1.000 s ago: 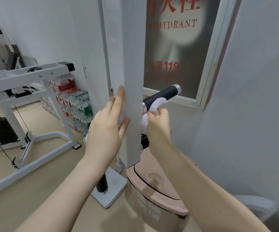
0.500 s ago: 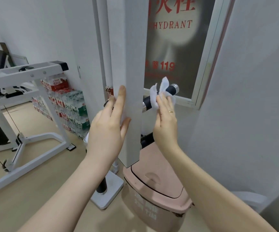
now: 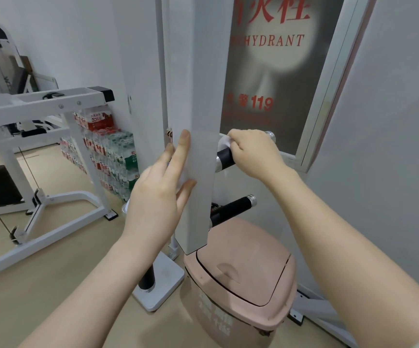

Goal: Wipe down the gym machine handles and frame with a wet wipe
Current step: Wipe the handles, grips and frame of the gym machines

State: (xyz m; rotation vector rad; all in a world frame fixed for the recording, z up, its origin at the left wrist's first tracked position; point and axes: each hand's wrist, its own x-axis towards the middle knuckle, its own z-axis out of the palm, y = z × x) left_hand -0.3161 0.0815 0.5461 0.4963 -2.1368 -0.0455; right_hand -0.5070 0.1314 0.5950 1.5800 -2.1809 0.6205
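Upright frame post (image 3: 198,121) at centre. Left hand (image 3: 158,194) flat against post's left face; right hand (image 3: 253,154) right of post, wrapped over upper handle (image 3: 224,159) with wet wipe (image 3: 224,144) under fingers. Lower handle (image 3: 233,207) below it. Lidded bin (image 3: 241,280) on floor beneath handles. Hydrant cabinet (image 3: 278,71) behind post. Stacked water bottles (image 3: 108,156) against wall, left; cable machine (image 3: 27,146) farther left.

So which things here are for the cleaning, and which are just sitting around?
For the cleaning: wipe, upper handle, lower handle, white post, right hand, left hand.
Sitting around: pink bin, water bottles, hydrant sign.
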